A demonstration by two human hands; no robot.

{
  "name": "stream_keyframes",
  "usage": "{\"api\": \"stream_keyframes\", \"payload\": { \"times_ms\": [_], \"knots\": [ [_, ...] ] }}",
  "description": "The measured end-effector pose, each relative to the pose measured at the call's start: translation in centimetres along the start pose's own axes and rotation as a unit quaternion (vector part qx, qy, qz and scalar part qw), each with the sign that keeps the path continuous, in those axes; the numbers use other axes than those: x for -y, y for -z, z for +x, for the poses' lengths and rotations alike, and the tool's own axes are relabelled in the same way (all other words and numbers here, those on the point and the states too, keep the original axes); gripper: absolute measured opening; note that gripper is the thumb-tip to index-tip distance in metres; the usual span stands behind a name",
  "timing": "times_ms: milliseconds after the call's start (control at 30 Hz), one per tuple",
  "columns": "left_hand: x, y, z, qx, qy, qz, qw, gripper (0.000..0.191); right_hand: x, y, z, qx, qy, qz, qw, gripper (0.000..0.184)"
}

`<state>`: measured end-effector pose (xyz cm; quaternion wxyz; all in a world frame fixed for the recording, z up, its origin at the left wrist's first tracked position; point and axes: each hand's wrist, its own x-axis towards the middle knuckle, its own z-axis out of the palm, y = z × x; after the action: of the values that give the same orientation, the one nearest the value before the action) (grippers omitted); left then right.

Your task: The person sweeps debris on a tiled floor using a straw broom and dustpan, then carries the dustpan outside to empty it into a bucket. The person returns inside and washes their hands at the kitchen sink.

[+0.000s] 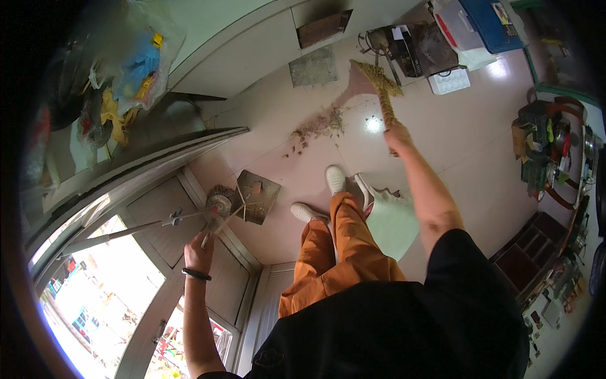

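Note:
My right hand (398,137) grips the handle of a straw hand broom (378,78), whose bristles reach the tiled floor ahead of me. In my left hand (199,253) is the upper end of a long-handled dustpan (265,203), its pan lying on the floor left of my shoes. A brownish flat scrap (256,187) sits in the pan. Between broom and dustpan spreads a heap of dry plant debris and dirt (326,124), with several darker crumbs at its near end. The broom's bristles are just beyond the heap, towards the upper right.
Left of the dustpan lean a round brush head (219,199) and a pole (123,232) by the door (161,222). A pale cloth-covered item (390,220) stands right of my legs. Boxes (416,47) and a white tray (450,81) lie at the far wall; a cluttered rack (551,142) is at right.

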<state>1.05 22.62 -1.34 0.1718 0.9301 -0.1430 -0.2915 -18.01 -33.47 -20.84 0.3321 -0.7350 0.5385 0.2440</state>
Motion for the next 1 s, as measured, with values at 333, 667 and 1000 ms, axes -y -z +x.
{"api": "stream_keyframes", "payload": {
  "times_ms": [333, 667, 1000],
  "knots": [
    [-1.1, -0.3, 0.5, 0.020, -0.048, 0.059, 0.997, 0.019, -1.1, -6.4, -10.2, 0.052, 0.082, -0.030, 0.995, 0.047],
    [-1.4, 0.2, 1.4, -0.001, -0.117, 0.065, 0.991, 0.016, -14.2, 0.2, -10.3, -0.154, 0.016, 0.044, 0.987, 0.029],
    [-1.4, 0.4, 1.6, 0.039, -0.071, 0.056, 0.995, 0.017, -3.6, -13.5, -4.4, 0.033, -0.068, 0.290, 0.954, 0.023]
  ]
}}
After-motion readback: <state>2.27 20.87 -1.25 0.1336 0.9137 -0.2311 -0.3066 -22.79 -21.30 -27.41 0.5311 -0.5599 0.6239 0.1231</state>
